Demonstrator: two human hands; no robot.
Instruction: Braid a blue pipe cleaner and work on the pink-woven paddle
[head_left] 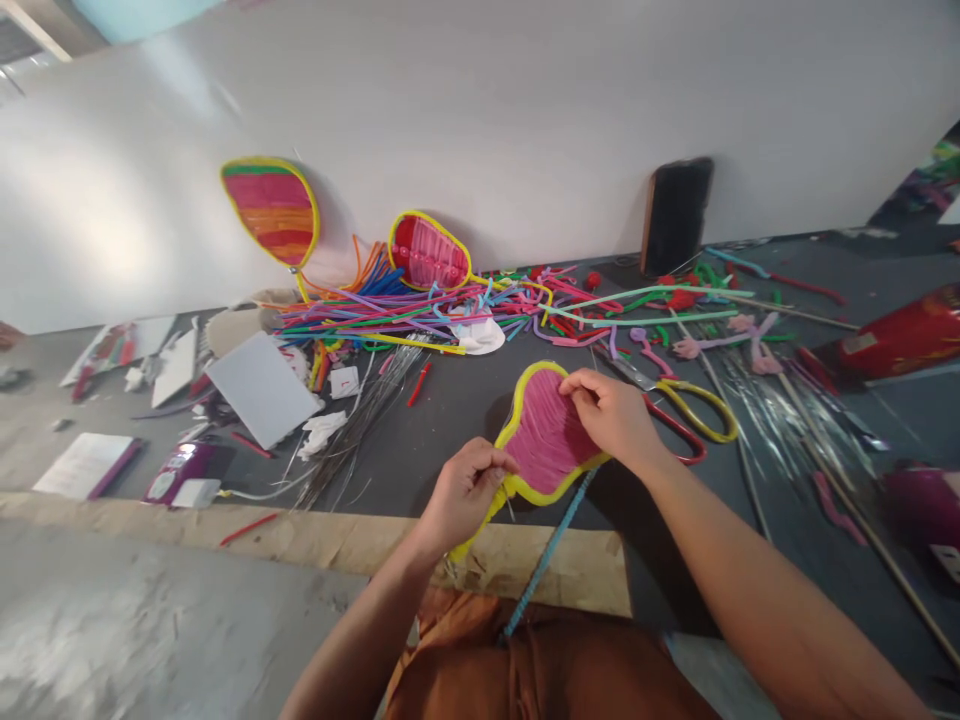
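A pink panel [546, 430] edged with yellow pipe cleaner, lobed like a wing or leaf, is held up over the dark tabletop. My left hand [466, 492] pinches its lower left corner, where the yellow edging narrows into a twisted stem [474, 540]. On the panel's upper right side, the fingertips of my right hand [611, 412] are closed together at the surface. Whether a fine strand lies between those fingers is too small to tell. A light blue pipe cleaner [551, 550] runs from below the panel towards my lap.
Scissors [686, 400] with red and yellow handles lie right of my right hand. Behind are heaped pipe cleaners [360, 310], two yellow-edged panels [274, 215] and a phone [677, 217] leaning on the white wall. Left lie a white card [264, 388] and wires [367, 420].
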